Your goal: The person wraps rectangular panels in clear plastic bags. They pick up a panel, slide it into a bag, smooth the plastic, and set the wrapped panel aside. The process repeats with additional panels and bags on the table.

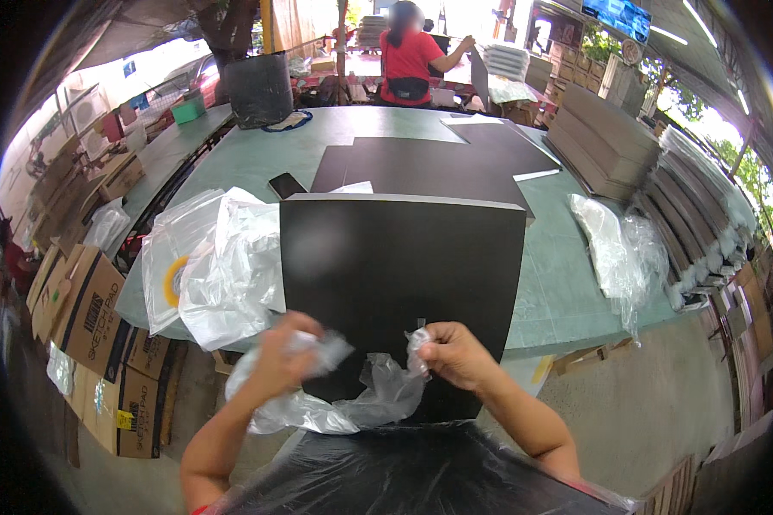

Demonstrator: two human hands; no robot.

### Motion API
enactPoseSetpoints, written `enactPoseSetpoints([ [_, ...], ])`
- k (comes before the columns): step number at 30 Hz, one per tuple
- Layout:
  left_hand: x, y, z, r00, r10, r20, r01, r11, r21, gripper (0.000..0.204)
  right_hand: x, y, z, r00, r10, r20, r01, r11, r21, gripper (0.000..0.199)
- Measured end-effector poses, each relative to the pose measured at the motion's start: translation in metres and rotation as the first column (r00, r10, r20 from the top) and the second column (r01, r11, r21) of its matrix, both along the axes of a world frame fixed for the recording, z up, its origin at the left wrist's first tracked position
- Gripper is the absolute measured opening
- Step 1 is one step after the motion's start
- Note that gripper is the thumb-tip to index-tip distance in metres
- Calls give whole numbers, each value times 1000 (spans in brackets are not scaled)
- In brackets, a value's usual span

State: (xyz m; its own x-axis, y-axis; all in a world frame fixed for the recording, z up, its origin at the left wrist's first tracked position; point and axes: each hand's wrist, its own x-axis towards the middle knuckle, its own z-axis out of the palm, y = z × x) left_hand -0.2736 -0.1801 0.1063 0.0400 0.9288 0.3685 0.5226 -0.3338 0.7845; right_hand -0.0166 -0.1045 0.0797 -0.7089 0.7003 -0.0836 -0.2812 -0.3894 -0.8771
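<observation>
A clear plastic bag is stretched between my two hands, its crumpled length sagging in the middle. My left hand is blurred by motion, with bunched plastic at its fingers. The fingers of my right hand pinch the other end of the bag. Just behind it stands a large black board, tilted against the table edge, with a pale top edge. Below, nearest me, lies a black sheet covered in clear film. More black boards lie flat on the green table.
A heap of clear bags with a yellow tape roll is at the left; a phone lies behind. Plastic and grey board stacks are at the right. Cartons stand at the left. A person in red works beyond.
</observation>
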Motion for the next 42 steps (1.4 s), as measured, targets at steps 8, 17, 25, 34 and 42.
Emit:
enactPoseSetpoints([
  [8,18,15,-23,993,-100,-59,76,944,-321,19,18,-14,8,899,-378,-221,290,892,-347,32],
  [17,54,15,37,946,-320,-48,294,913,-284,22,-7,-12,-4,984,-35,172,-16,958,287,24],
  [25,-2,12,-28,996,-69,-55,47,944,-328,17,12,-17,3,963,-257,-87,241,958,-157,35],
  [34,55,2,49,946,-278,-165,307,932,193,30,6,-29,49,959,-257,121,48,568,822,15],
  [42,76,7,44,930,-314,192,357,895,-266,29,11,-21,38,954,-297,34,200,720,664,30],
])
